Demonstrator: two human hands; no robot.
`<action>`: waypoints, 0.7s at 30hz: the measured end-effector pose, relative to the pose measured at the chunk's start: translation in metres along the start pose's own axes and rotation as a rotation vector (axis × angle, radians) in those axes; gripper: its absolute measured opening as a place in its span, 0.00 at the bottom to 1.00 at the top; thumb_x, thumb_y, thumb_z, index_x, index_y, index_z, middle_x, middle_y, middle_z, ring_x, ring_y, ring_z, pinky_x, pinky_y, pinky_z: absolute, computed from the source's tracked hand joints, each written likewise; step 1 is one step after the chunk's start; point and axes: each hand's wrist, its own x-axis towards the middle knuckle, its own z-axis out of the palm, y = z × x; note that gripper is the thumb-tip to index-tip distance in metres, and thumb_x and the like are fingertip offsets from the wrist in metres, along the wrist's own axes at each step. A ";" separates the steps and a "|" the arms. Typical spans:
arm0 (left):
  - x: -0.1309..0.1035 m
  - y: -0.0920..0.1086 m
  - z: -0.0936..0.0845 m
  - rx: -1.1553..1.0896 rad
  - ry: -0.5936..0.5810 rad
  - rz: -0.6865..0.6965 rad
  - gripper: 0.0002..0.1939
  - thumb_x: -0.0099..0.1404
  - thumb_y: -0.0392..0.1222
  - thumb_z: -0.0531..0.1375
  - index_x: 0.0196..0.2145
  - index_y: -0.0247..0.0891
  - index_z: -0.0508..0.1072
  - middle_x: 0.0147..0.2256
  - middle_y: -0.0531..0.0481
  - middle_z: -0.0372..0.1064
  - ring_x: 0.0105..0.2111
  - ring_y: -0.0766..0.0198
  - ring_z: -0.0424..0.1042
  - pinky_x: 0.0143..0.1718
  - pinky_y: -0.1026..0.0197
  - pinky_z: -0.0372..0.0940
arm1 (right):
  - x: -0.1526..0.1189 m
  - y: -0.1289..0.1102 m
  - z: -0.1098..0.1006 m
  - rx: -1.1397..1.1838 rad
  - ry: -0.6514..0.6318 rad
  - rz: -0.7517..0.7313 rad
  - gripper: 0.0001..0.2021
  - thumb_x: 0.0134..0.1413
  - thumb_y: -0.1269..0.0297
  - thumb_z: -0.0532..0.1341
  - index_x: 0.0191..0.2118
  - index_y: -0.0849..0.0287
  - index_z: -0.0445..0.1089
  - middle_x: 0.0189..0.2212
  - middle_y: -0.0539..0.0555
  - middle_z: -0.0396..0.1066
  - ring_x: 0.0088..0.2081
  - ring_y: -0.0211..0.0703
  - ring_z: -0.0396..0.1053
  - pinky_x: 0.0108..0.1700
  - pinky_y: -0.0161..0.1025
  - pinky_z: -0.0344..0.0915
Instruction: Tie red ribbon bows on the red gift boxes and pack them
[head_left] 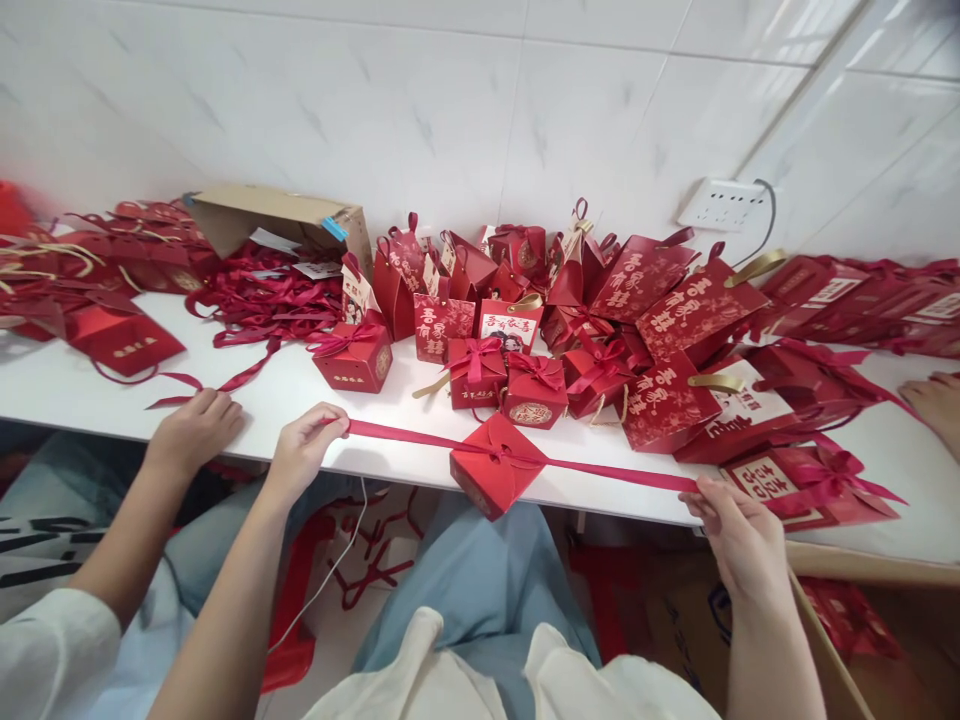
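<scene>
Currently both hands hold one red ribbon (600,468) stretched taut across the near edge of the white desk (300,390). Left hand (304,450), at 9 o'clock of the box, grip pinched shut on the ribbon's left end. Right hand (739,535), at 3 o'clock, grip closed on the right end, just off the desk edge. The ribbon runs over the top of a small red box (495,475), which sits tilted at the desk's front edge, one corner overhanging. At 12 o'clock of that box: a cluster of finished red boxes with bows (532,385) and red gift bags (675,310). Loose ribbon pile (262,295) and an open cardboard carton (277,215) at 10 o'clock. Another person's hand (195,425) rests flat on the desk edge, just beside the left hand, touching a loose ribbon end.
</scene>
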 end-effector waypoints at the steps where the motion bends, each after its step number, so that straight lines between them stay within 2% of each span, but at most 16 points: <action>1: 0.001 0.000 0.000 -0.007 0.015 0.003 0.11 0.52 0.44 0.59 0.17 0.39 0.66 0.23 0.52 0.64 0.27 0.64 0.63 0.31 0.63 0.59 | -0.002 -0.001 -0.004 -0.031 -0.023 -0.014 0.19 0.28 0.48 0.70 0.17 0.59 0.67 0.16 0.48 0.62 0.21 0.35 0.61 0.25 0.33 0.61; 3: 0.003 -0.001 -0.002 -0.002 0.045 0.003 0.11 0.53 0.45 0.58 0.17 0.39 0.65 0.23 0.52 0.64 0.27 0.64 0.63 0.31 0.62 0.59 | -0.007 -0.008 -0.015 -0.135 -0.102 -0.052 0.21 0.34 0.45 0.68 0.17 0.59 0.66 0.16 0.48 0.61 0.22 0.36 0.60 0.24 0.34 0.60; 5: 0.007 -0.003 -0.002 0.066 0.045 -0.023 0.11 0.54 0.46 0.57 0.19 0.39 0.65 0.23 0.52 0.64 0.27 0.63 0.65 0.33 0.61 0.61 | -0.012 -0.019 -0.028 -0.305 -0.259 -0.079 0.20 0.43 0.45 0.64 0.19 0.58 0.66 0.18 0.49 0.62 0.23 0.38 0.60 0.25 0.35 0.59; 7: 0.011 -0.004 0.002 0.223 0.085 -0.026 0.10 0.54 0.48 0.58 0.26 0.38 0.68 0.28 0.49 0.67 0.32 0.59 0.68 0.37 0.58 0.63 | -0.014 -0.030 -0.038 -0.520 -0.540 -0.041 0.20 0.50 0.47 0.60 0.20 0.58 0.66 0.19 0.50 0.63 0.24 0.39 0.61 0.27 0.35 0.58; 9: 0.013 -0.002 0.012 0.387 0.160 0.062 0.16 0.53 0.48 0.59 0.37 0.36 0.68 0.39 0.44 0.68 0.42 0.53 0.68 0.46 0.52 0.63 | -0.015 -0.037 -0.038 -0.720 -0.843 0.029 0.20 0.52 0.47 0.58 0.21 0.59 0.67 0.20 0.50 0.66 0.25 0.40 0.62 0.28 0.36 0.59; 10: 0.013 0.000 0.020 0.432 0.164 0.128 0.19 0.53 0.47 0.59 0.42 0.36 0.67 0.44 0.41 0.67 0.47 0.52 0.66 0.50 0.50 0.60 | -0.015 -0.039 -0.031 -0.797 -0.938 0.044 0.20 0.52 0.47 0.57 0.22 0.59 0.67 0.21 0.51 0.67 0.26 0.41 0.64 0.29 0.37 0.60; 11: 0.012 0.004 0.030 0.443 0.104 0.187 0.21 0.55 0.47 0.58 0.45 0.36 0.65 0.47 0.40 0.65 0.50 0.51 0.64 0.53 0.50 0.58 | -0.015 -0.038 -0.022 -0.849 -0.981 0.036 0.19 0.52 0.46 0.57 0.24 0.58 0.68 0.23 0.52 0.69 0.27 0.43 0.65 0.31 0.38 0.62; 12: 0.010 0.008 0.040 0.423 -0.023 0.220 0.20 0.58 0.47 0.56 0.47 0.37 0.65 0.49 0.41 0.64 0.52 0.52 0.63 0.55 0.50 0.57 | -0.016 -0.036 -0.008 -0.867 -0.965 -0.001 0.19 0.53 0.46 0.55 0.27 0.58 0.69 0.25 0.52 0.70 0.29 0.44 0.66 0.33 0.39 0.63; 14: 0.006 0.019 0.060 0.338 -0.366 0.203 0.16 0.62 0.47 0.53 0.47 0.39 0.66 0.51 0.43 0.65 0.53 0.55 0.64 0.54 0.54 0.59 | -0.020 -0.029 0.023 -0.797 -0.887 -0.097 0.19 0.56 0.47 0.51 0.33 0.58 0.68 0.31 0.54 0.72 0.35 0.47 0.69 0.39 0.42 0.65; 16: 0.003 0.029 0.077 0.260 -0.602 0.145 0.15 0.64 0.48 0.51 0.45 0.40 0.67 0.49 0.46 0.67 0.51 0.57 0.65 0.51 0.57 0.60 | -0.026 -0.022 0.054 -0.679 -0.875 -0.162 0.18 0.56 0.49 0.52 0.39 0.57 0.68 0.38 0.56 0.71 0.40 0.48 0.69 0.43 0.44 0.65; 18: 0.002 0.035 0.087 0.204 -0.689 0.089 0.13 0.64 0.48 0.51 0.41 0.39 0.69 0.44 0.48 0.70 0.45 0.59 0.68 0.47 0.60 0.62 | -0.031 -0.017 0.076 -0.614 -0.795 -0.201 0.16 0.55 0.49 0.54 0.39 0.57 0.66 0.40 0.57 0.70 0.42 0.48 0.69 0.46 0.46 0.65; 21: 0.001 0.038 0.093 0.126 -0.743 0.019 0.11 0.62 0.47 0.54 0.30 0.37 0.67 0.31 0.52 0.69 0.33 0.64 0.68 0.37 0.63 0.62 | -0.036 -0.014 0.094 -0.559 -0.518 -0.318 0.16 0.52 0.47 0.57 0.33 0.56 0.62 0.35 0.55 0.67 0.39 0.48 0.68 0.47 0.49 0.65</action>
